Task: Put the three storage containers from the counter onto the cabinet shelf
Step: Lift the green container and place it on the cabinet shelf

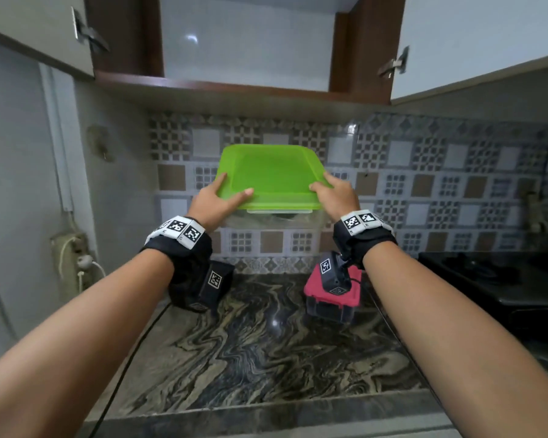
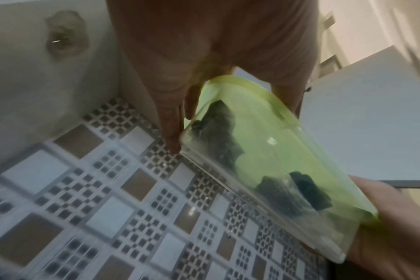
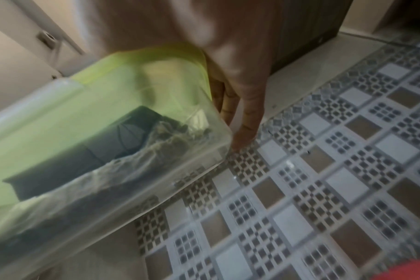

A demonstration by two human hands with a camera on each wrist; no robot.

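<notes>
Both hands gripping green-lidded container (image 1: 274, 178) mid-air above table (image 1: 266, 343): left hand (image 1: 215, 197) at 9 o'clock, right hand (image 1: 336, 194) at 3. Cabinet shelf (image 1: 234, 86) at 12. Judging: keeping level, clearing shelf lip. Red-lidded container (image 1: 332, 298) waiting.

Green-lidded container (image 1: 272, 175) between hands (image 1: 217, 197)
</notes>
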